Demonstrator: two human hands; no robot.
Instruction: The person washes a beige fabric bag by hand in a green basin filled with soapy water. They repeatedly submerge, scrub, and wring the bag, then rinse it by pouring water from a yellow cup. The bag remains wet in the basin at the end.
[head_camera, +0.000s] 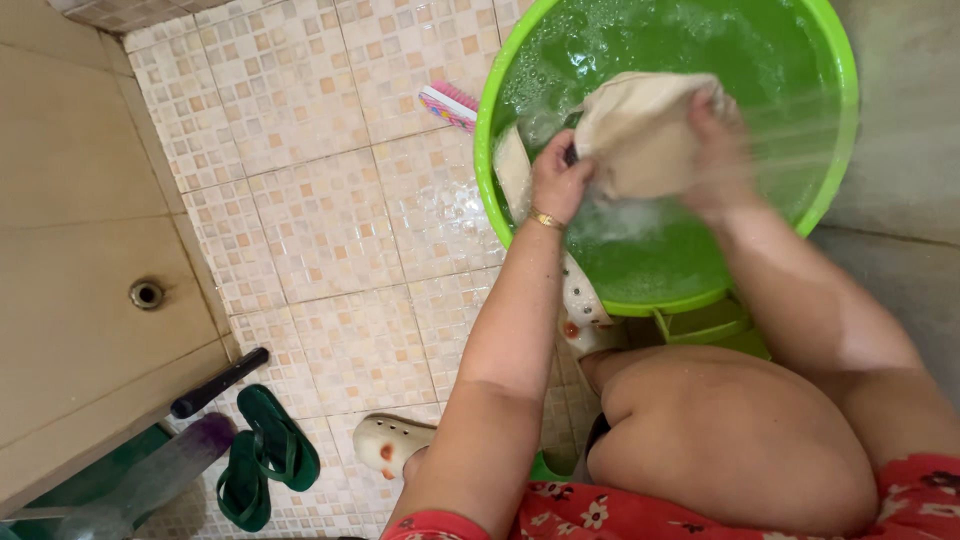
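A bright green plastic basin (840, 150) holds soapy water. Over it I hold a wet cream-coloured cloth (640, 130), bunched between both hands. My left hand (560, 180), with a gold bracelet at the wrist, grips the cloth's left side. My right hand (715, 150) grips its right side and looks blurred. Part of the cloth hangs down over the basin's near-left rim.
A pink and white scrub brush (448, 103) lies on the tiled floor left of the basin. Green flip-flops (265, 455) and a black handle (218, 382) lie at lower left. A floor drain (147, 294) sits at left. I wear white clogs (385, 442); my knee (730, 440) is below the basin.
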